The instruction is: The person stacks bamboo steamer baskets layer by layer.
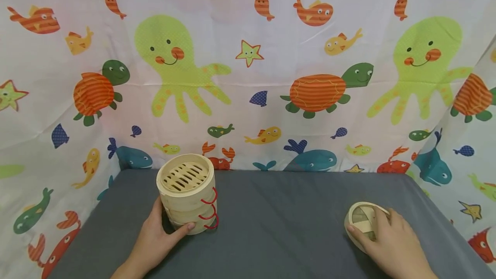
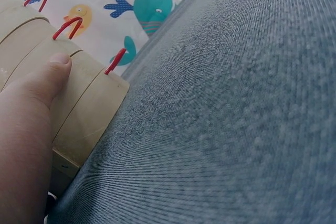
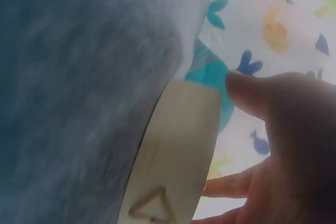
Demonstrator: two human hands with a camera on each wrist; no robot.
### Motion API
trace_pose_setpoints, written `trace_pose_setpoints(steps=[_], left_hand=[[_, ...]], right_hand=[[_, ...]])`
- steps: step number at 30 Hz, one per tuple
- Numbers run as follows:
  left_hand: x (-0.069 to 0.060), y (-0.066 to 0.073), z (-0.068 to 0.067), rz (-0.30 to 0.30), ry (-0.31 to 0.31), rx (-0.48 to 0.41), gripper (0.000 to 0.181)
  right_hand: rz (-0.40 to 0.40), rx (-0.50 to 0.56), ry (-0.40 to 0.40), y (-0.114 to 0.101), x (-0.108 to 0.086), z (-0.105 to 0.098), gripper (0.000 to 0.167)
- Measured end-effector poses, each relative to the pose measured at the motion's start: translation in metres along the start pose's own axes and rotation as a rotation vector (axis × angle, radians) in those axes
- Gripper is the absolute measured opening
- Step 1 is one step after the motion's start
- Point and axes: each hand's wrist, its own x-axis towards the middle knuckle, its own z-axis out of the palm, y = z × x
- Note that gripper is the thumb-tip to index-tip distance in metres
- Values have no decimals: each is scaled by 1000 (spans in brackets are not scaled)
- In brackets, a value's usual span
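A round pale bamboo steamer stack [image 1: 190, 210], several tiers high with red loops on its right side, stands upright at the left. My left hand [image 1: 156, 238] grips its lower part from the near left, thumb across the front; most of its fingers are hidden behind. In the left wrist view the thumb [image 2: 47, 77] presses on the tiers' wall [image 2: 86, 114]. At the right, a low round bamboo piece [image 1: 356, 214] with a strip across its top sits on the table. My right hand [image 1: 395, 238] spreads over it. In the right wrist view its fingers [image 3: 231, 184] meet the edge; the thumb looks slightly apart.
The dark grey cloth-covered table [image 1: 279, 223] extends between the two bamboo things. A white curtain [image 1: 240, 94] printed with sea animals rises behind the table and along both sides.
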Motion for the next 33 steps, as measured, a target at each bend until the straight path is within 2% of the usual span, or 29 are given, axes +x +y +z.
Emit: trace_pose_setpoints(steps=[4, 12, 17, 23, 33], left_hand=[[0, 0, -1, 0, 4, 10, 125], [-1, 0, -1, -16, -1, 15, 125], [0, 1, -1, -10, -5, 5, 125], [1, 1, 0, -9, -6, 0, 124], [1, -1, 1, -7, -3, 1, 124]], right_hand=[[17, -1, -47, 10, -4, 1, 110], [98, 19, -217, 14, -2, -1, 121], [95, 40, -230, 14, -2, -3, 122], [76, 81, -194, 14, -2, -4, 123], [112, 102, -204, 10, -3, -5, 126]])
